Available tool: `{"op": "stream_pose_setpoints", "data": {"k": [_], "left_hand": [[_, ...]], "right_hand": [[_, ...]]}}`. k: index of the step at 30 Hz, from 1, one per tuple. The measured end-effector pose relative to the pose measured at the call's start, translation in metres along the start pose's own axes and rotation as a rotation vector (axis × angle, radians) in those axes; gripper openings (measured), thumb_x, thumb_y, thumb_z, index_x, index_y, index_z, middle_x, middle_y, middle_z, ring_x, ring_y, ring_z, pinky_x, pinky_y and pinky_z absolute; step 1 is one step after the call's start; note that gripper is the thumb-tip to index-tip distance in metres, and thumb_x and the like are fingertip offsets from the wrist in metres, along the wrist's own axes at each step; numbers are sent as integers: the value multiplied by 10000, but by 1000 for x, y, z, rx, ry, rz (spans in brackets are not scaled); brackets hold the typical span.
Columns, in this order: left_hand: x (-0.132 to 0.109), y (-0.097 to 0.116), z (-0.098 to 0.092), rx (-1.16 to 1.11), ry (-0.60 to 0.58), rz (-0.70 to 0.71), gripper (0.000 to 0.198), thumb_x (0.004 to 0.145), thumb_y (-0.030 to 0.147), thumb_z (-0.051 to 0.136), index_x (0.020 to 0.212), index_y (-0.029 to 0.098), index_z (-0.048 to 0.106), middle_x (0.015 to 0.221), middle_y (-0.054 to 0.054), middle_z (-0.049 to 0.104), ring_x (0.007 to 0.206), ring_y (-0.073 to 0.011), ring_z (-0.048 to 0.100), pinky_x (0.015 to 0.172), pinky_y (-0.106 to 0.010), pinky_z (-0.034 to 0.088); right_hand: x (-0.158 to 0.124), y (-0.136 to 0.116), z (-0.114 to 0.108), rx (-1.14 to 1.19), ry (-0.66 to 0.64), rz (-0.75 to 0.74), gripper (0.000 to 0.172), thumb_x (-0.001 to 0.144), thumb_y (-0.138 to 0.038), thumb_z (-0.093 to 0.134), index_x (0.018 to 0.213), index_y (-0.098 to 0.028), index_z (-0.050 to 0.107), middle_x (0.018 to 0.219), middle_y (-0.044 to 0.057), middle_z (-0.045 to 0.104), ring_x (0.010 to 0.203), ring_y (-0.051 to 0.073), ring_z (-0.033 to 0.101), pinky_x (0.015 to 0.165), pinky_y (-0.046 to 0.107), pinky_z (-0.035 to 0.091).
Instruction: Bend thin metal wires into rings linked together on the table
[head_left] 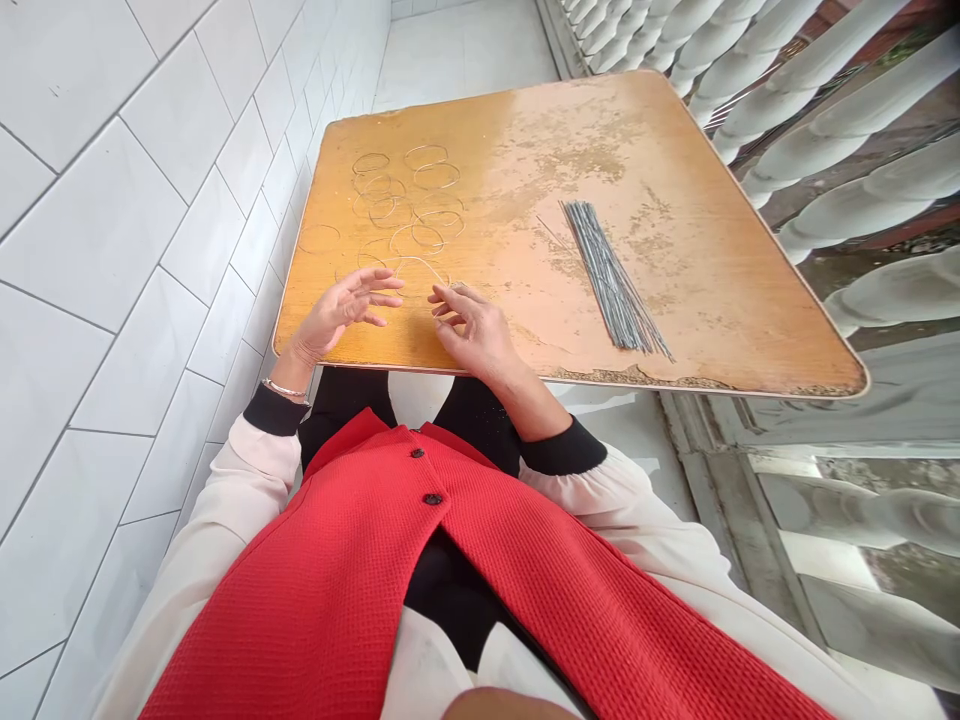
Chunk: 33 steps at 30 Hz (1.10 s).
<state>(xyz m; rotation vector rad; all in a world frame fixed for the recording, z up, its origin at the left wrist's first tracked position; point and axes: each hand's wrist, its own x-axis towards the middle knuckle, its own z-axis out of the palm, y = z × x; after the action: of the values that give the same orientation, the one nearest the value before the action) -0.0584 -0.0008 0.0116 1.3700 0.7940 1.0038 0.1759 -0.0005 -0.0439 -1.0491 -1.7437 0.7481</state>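
Note:
Near the table's front edge, my right hand (474, 328) pinches one end of a thin, pale wire (420, 261) between thumb and forefinger. The wire bows away from me in an arc towards my left hand (358, 304). That left hand is open, its fingers stretched apart and pointing right; whether a fingertip touches the wire's far end I cannot tell. Just beyond both hands, several thin wire rings (436, 176) lie on the table, some overlapping. Further right rests a bundle of straight grey wires (611, 280), with one or two loose strands beside its far end.
The worn wooden table (517, 300) has peeling patches on its right half and a chipped front edge. White tiled wall (142, 250) runs close along the left. A white balustrade (847, 190) stands along the right. Pale floor (465, 45) shows beyond the table.

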Motion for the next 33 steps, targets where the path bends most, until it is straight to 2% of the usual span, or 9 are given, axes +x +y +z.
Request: {"op": "stream_pose_setpoints", "data": {"k": [5,8,11,14,17,20,23,28,33], "left_hand": [[13,-3,13,-10,393,-68,335,963,507,578,997,181,648,850,-40,743,617,-56,649,579,-165,482],[17,-5,17,-36,454,-66,221,995,403,560,985,193,630,707,16,683,487,-30,535,499,-158,404],[17,-7,19,-47,466,-46,169,1003,362,552,1059,214,611,667,39,659,447,-28,482,467,-164,362],[16,-10,24,-45,446,-35,202,1013,357,534,1149,215,584,653,44,657,429,-29,449,442,-168,327],[17,-13,33,-41,382,-43,220,1033,343,491,1165,188,575,632,51,641,421,-29,437,434,-168,313],[18,-13,43,-7,332,-64,219,1047,331,460,1146,173,575,628,64,622,409,-21,423,438,-167,313],[17,-13,49,33,295,-81,207,1056,311,435,1085,161,574,610,66,610,403,-18,426,436,-165,308],[17,-18,48,90,288,-67,224,1066,267,383,976,167,563,599,66,602,412,-16,469,447,-152,335],[19,-24,50,124,287,-55,218,1057,202,367,935,173,545,584,70,600,403,-17,481,435,-148,333]], "right_hand": [[-2,5,-1,-146,-41,-75,491,753,-169,595,1220,-249,721,1129,105,719,949,259,677,887,467,574],[-5,3,-6,-139,-103,-87,425,767,-207,647,1177,-258,750,1145,105,723,1021,287,680,971,506,538],[-6,-1,-16,30,-130,-86,334,828,-343,694,1152,-291,760,1234,81,707,1114,274,668,1018,473,516],[2,-3,-20,164,-34,-9,411,871,-504,679,1226,-302,714,1231,73,717,1037,228,688,918,406,555],[17,-2,-15,53,40,37,481,852,-522,699,1247,-248,698,1115,88,757,878,203,689,815,373,556],[30,-5,-6,-98,17,39,338,882,-476,665,1018,-186,772,932,85,772,741,185,663,759,348,532],[35,-12,-2,-173,-33,30,363,944,-456,576,806,-176,762,727,58,724,649,169,630,690,316,500],[30,-19,-5,-178,-77,-42,352,978,-459,532,974,-186,754,676,20,684,607,149,615,641,284,466],[30,-10,-3,-298,28,-109,360,1007,-453,473,917,-203,716,681,31,675,640,161,626,684,294,472]]}}
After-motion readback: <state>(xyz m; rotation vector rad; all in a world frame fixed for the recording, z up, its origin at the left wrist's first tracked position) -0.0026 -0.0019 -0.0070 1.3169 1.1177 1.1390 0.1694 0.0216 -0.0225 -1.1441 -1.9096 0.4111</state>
